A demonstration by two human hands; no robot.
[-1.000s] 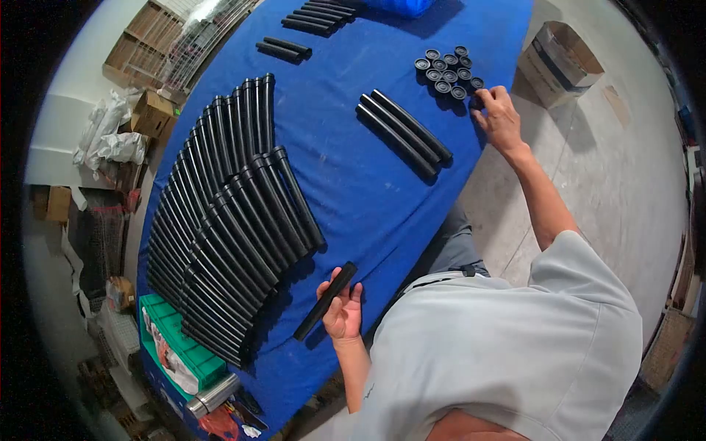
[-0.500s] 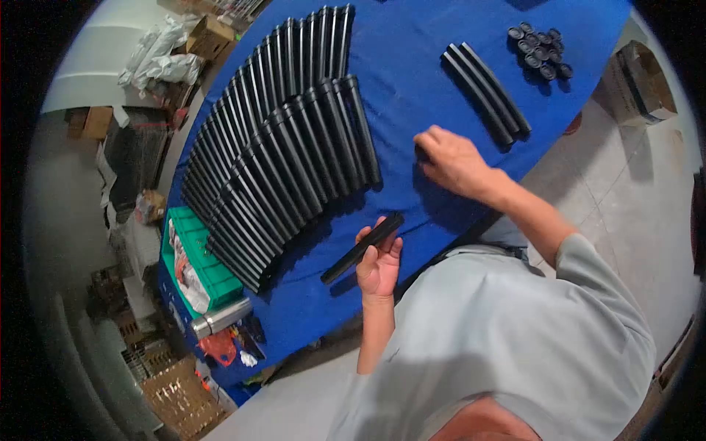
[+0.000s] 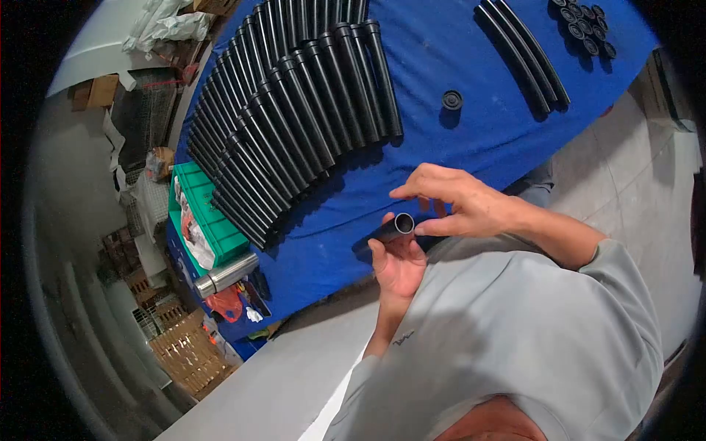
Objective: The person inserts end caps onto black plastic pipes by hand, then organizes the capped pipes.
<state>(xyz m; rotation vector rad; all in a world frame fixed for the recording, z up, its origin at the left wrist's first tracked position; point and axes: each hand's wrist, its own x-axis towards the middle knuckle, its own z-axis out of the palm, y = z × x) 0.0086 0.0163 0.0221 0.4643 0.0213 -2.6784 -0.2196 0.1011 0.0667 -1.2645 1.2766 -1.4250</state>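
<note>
The left hand (image 3: pixel 401 272) grips a black tube (image 3: pixel 384 233); the right hand (image 3: pixel 471 204), loosely spread, hovers at its two o'clock, contact unclear.

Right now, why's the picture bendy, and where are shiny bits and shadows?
Head view: three loose black tubes look bowed, probably lens distortion; head view: glare streaks the fanned black tubes; head view: the lone black cap throws a shadow, and the held black tube is dark inside.

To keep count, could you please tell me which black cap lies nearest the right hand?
The cap lying alone, left of the loose black tubes; the other caps cluster right of them, farther from the right hand.
</note>
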